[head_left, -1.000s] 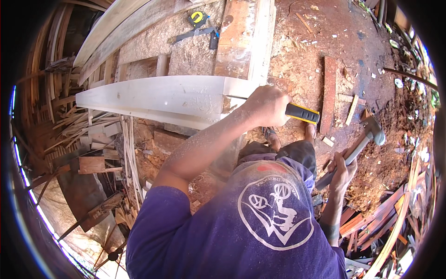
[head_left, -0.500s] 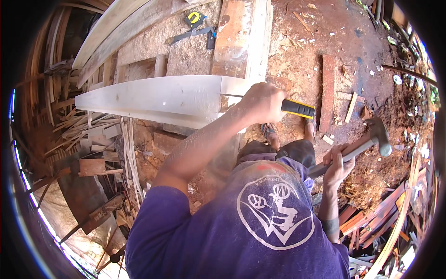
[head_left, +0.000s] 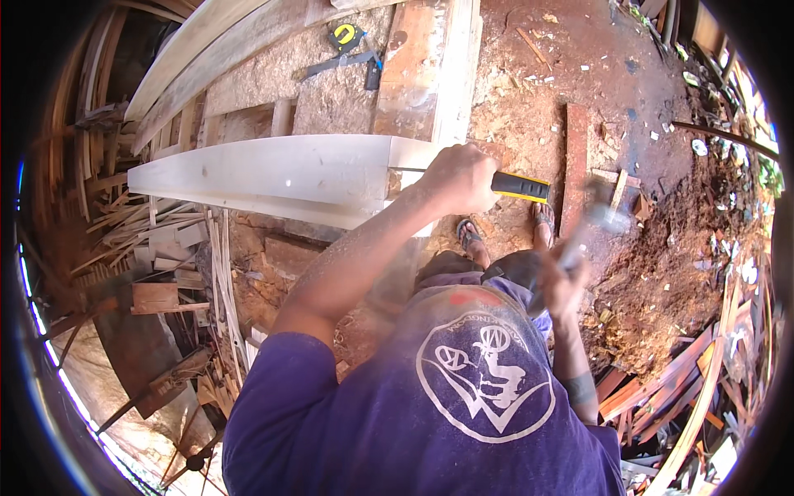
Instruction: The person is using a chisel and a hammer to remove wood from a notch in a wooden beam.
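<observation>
A chisel with a black and yellow handle [head_left: 521,187] is gripped in my left hand [head_left: 460,178], its fingers wrapped round it. The narrow blade reaches left to the end of a pale squared timber [head_left: 265,172]; my hand hides part of it, so how deep the tip sits I cannot tell. My right hand [head_left: 566,285], smeared by motion, is closed round the shaft of a hammer [head_left: 610,218]. The blurred hammer head stands to the right of the chisel handle's end, apart from it.
A yellow and black tape measure [head_left: 345,35] and a dark metal square [head_left: 335,64] lie on boards beyond the timber. A reddish plank [head_left: 574,165] rests on the dirt floor. Offcuts pile up at left, and wood strips [head_left: 670,384] at lower right.
My right hand has swung the hammer leftward, bringing its head closer to the chisel handle. My left hand keeps its hold on the chisel at the timber's end.
</observation>
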Demonstrator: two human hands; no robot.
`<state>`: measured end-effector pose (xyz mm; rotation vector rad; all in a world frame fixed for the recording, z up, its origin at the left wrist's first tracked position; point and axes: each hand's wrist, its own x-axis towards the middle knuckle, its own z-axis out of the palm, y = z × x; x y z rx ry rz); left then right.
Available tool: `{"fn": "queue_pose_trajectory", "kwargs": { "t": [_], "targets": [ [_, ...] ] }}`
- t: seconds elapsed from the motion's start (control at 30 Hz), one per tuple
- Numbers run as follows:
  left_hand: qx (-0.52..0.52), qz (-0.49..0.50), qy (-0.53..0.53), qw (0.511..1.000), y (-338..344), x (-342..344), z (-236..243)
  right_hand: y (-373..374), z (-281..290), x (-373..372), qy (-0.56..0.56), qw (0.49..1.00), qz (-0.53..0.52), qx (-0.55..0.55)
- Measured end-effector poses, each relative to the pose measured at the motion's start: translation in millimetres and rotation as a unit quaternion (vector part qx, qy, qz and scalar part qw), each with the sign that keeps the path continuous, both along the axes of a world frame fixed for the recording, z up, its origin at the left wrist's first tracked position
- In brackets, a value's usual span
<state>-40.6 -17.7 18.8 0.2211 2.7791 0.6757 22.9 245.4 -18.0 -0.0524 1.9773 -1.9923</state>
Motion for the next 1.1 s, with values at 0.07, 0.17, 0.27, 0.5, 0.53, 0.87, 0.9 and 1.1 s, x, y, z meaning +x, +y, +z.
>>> {"fn": "queue_pose_trajectory", "kwargs": {
  "t": [0.07, 0.17, 0.27, 0.5, 0.53, 0.87, 0.9, 1.1],
  "targets": [
    [-0.004, 0.001, 0.001, 1.0, -2, 3, 0, -8, 5, 2, -0.079, 0.988, 0.039, 0.128],
    [-0.009, 0.008, -0.001, 1.0, -5, 3, 5, 8, 4, -2, -0.139, 0.983, 0.012, 0.122],
    [-0.014, 0.022, 0.003, 1.0, -9, 13, 4, 36, 3, -8, -0.124, 0.988, -0.052, 0.081],
    [0.025, -0.094, 0.036, 0.995, -26, 75, 19, 66, 29, -20, -0.123, 0.978, -0.141, 0.092],
    [0.103, -0.104, 0.139, 0.979, -31, 80, 23, 69, 29, -23, -0.124, 0.978, -0.148, 0.084],
    [0.613, 0.381, 0.33, 0.608, -51, 84, 64, 74, 64, -102, -0.069, 0.992, -0.02, 0.101],
    [0.597, 0.404, 0.354, 0.596, -55, 89, 62, 75, 64, -112, -0.065, 0.993, -0.012, 0.096],
    [0.538, 0.448, 0.458, 0.547, -27, 87, 37, 56, 82, -150, 0.0, 0.988, 0.112, 0.11]
  ]
}}
